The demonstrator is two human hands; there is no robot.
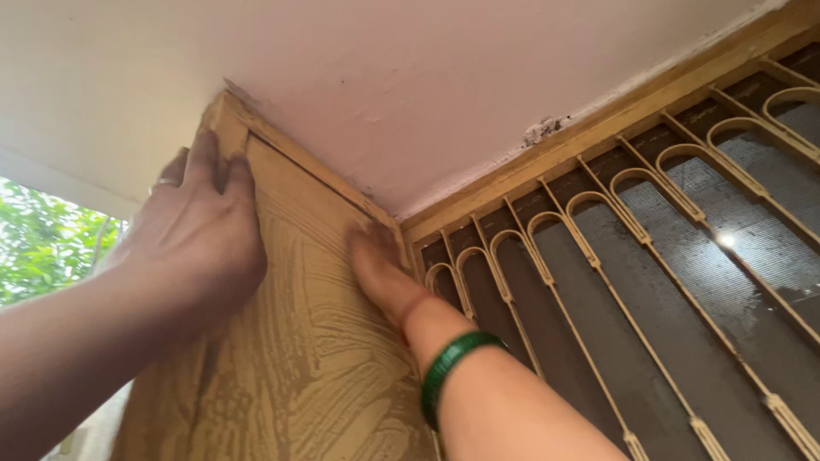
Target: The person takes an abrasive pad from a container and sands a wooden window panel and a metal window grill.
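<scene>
A tan wooden shutter panel (312, 358) with a leaf-pattern surface stands open, its top edge just under the pale ceiling. My left hand (201, 235), with a ring on one finger, presses flat on the panel's upper outer corner, fingers curling over the frame edge. My right hand (380, 273), blurred, lies flat against the panel's top inner corner by the window frame; a green bangle (448, 365) circles that wrist. Neither hand grips anything.
A yellow metal window grille (632, 256) with arched bars and a dark mesh screen behind it fills the right side. A wooden frame (598, 119) runs along the ceiling (427, 77). Green foliage (43, 243) shows outdoors at the left.
</scene>
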